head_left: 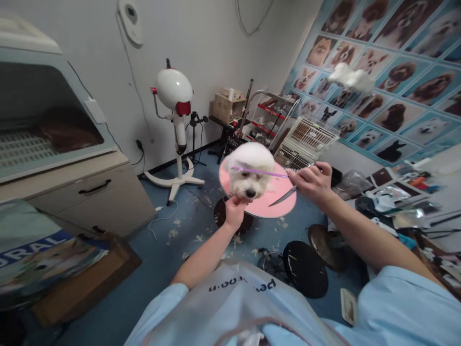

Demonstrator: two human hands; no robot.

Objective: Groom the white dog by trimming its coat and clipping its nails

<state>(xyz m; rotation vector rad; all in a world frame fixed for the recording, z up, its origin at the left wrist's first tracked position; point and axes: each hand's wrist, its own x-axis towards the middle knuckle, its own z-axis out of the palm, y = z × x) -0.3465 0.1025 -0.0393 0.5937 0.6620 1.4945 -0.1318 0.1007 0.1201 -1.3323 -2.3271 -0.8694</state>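
A small white dog stands on a round pink grooming table, its head facing me. My left hand is closed under the dog's chin, holding its muzzle. My right hand grips a purple comb that lies across the dog's forehead, and the same hand also holds scissors with the blades pointing down-left over the table.
A white stand dryer stands on the blue floor behind the table. A wire cage and a shelf rack sit at the back right. A black stool is near my knees. A drawer cabinet is at left. Cut fur litters the floor.
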